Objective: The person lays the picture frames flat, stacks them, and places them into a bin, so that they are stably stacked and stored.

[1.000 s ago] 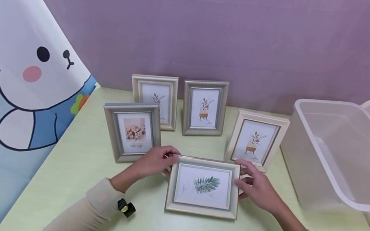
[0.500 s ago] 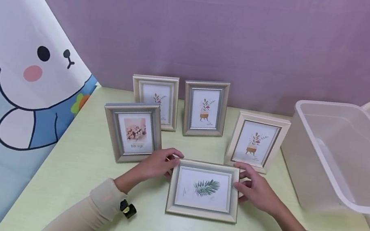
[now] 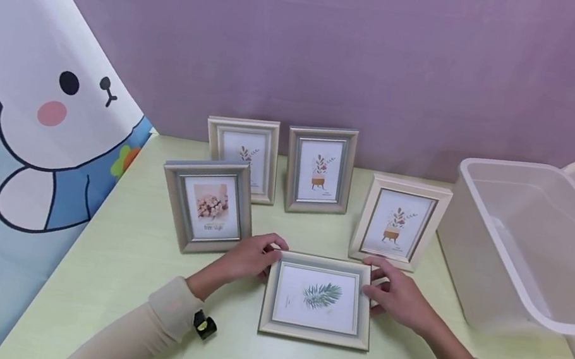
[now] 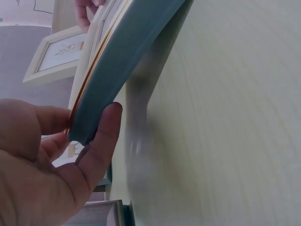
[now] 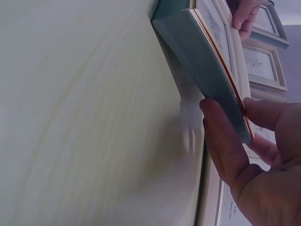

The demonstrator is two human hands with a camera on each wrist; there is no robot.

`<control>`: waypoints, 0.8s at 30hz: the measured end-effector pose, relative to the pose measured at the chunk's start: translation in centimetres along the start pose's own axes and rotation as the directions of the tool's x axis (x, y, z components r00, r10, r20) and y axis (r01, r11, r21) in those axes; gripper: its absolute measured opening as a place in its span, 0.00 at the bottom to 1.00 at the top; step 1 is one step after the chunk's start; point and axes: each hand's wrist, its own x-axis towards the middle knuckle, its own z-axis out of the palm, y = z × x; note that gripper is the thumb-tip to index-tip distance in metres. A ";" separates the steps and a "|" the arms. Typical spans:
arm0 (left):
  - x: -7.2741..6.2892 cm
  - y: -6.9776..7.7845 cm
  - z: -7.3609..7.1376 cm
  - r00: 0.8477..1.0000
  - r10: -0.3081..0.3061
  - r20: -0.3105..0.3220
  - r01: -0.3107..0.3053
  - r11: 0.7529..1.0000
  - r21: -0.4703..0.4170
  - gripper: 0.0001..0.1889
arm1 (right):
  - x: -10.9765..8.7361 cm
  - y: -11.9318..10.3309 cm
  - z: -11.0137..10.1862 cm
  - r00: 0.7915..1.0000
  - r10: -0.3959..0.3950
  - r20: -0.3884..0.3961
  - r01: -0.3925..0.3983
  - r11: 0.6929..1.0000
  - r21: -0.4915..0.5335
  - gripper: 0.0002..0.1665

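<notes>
A picture frame (image 3: 320, 301) with a green leaf print lies lengthwise at the front middle of the table, its face turned up toward the head view. My left hand (image 3: 245, 257) pinches its left side near the upper corner. Opposite, my right hand (image 3: 401, 296) pinches the right side near the other upper corner. Both wrist views show the frame's blue-green side edge (image 4: 106, 80) between thumb and fingers, with the frame tilted above the table. Right behind it stands a cream frame (image 3: 400, 222) with a plant print.
A grey frame with a flower photo (image 3: 206, 207) stands behind my left hand. Farther back stand a pale frame (image 3: 242, 158) and a grey frame (image 3: 318, 169), both with plant prints. A translucent plastic bin (image 3: 481, 258) is at the right on the pale green table (image 3: 106, 257).
The leaf frame has shifted slightly toward my body, its upper edge now a little lower in the head view. Both hands moved with it, keeping their hold. The standing frames look unmoved.
</notes>
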 end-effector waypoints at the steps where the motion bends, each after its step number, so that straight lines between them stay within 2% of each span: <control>1: 0.1 -0.1 0.1 1.000 -0.006 -0.002 0.006 1.000 0.015 0.12 | 0.1 0.0 0.1 1.000 0.011 -0.007 -0.011 1.000 -0.010 0.32; 7: 0.6 -0.4 0.6 1.000 -0.026 -0.015 0.028 0.990 0.141 0.12 | 0.4 0.3 0.3 0.997 0.065 -0.038 -0.067 0.997 -0.049 0.32; 14: 0.8 -0.5 0.9 0.998 0.024 -0.051 -0.009 0.959 0.284 0.12 | 0.7 0.3 0.5 0.993 0.107 -0.049 -0.112 0.989 -0.100 0.33; 21: 1.1 -0.7 1.3 0.992 0.102 -0.080 -0.070 0.941 0.332 0.11 | 1.0 0.1 0.7 0.994 0.089 -0.063 -0.097 0.986 -0.138 0.32; 24: 1.1 -0.7 1.4 0.990 0.108 -0.088 -0.071 0.935 0.347 0.11 | 1.1 0.1 0.8 0.995 0.078 -0.056 -0.086 0.985 -0.148 0.32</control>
